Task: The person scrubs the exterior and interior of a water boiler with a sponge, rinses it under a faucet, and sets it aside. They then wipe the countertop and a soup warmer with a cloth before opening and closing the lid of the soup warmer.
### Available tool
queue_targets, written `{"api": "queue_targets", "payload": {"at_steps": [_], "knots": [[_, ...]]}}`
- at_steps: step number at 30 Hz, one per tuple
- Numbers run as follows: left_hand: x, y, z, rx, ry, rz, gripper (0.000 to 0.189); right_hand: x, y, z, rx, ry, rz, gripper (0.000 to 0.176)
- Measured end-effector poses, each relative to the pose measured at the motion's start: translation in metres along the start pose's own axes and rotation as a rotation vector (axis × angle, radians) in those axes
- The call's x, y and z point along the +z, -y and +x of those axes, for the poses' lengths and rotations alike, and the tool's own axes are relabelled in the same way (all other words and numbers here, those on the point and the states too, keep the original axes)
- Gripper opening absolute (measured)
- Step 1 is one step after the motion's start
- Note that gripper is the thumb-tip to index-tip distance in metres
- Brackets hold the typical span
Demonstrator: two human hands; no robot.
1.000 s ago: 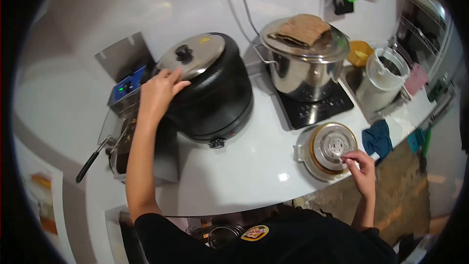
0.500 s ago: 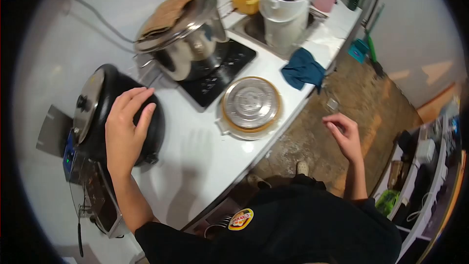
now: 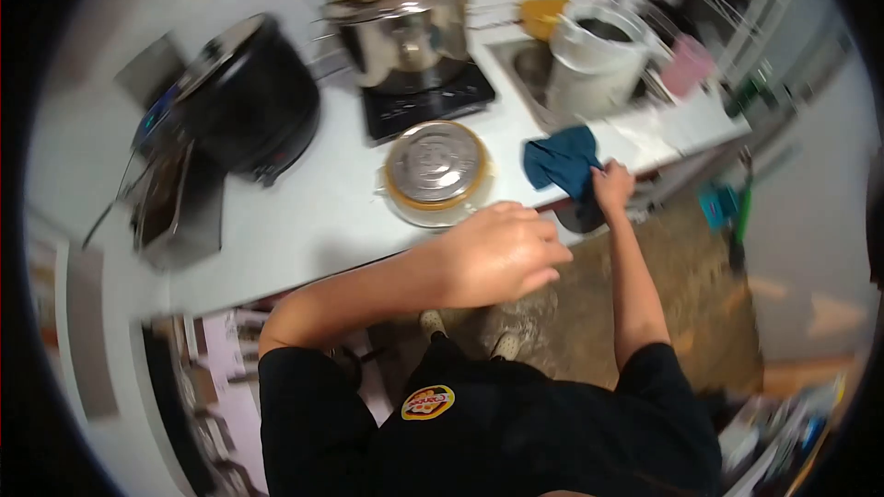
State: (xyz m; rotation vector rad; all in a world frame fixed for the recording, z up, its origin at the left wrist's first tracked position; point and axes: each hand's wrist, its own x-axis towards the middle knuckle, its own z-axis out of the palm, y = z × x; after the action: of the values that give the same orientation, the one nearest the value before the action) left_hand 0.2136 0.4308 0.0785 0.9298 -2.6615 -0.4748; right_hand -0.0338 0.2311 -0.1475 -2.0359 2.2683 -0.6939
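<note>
A dark blue cloth (image 3: 560, 158) lies at the counter's front edge, beside the sink. My right hand (image 3: 612, 186) pinches its right corner. My left hand (image 3: 508, 256) hangs in the air in front of the counter edge, fingers curled but apart, with nothing seen in it. Just behind the left hand stands a round container with a metal lid (image 3: 436, 162) and a yellow-brown rim, set on a clear base.
A steel pot (image 3: 405, 32) stands on a black induction cooker (image 3: 428, 106). At the left is a black cooker (image 3: 249, 101) beside a steel box (image 3: 184, 202). A white bucket (image 3: 597, 69) stands in the sink (image 3: 525, 64), with a pink cup (image 3: 686, 66) to its right.
The view has turned and shifted. My right hand has reached the cloth and taken hold of its corner. My left hand has moved from the black cooker to the front of the counter.
</note>
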Motion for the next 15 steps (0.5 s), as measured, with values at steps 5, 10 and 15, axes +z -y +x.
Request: {"api": "queue_targets", "payload": {"at_steps": [5, 10, 15], "knots": [[-0.022, 0.019, -0.033, -0.179, -0.378, -0.055, 0.025, -0.060, 0.081, 0.027, -0.434, 0.195, 0.967, 0.013], [-0.059, 0.038, -0.043, -0.311, -0.904, 0.106, 0.042, -0.184, 0.212, -0.002, -0.875, 0.568, 0.871, 0.009], [-0.083, 0.077, -0.099, -0.503, -0.754, -0.176, 0.048, -0.209, 0.310, -0.030, -1.286, 0.442, 0.897, 0.010]]}}
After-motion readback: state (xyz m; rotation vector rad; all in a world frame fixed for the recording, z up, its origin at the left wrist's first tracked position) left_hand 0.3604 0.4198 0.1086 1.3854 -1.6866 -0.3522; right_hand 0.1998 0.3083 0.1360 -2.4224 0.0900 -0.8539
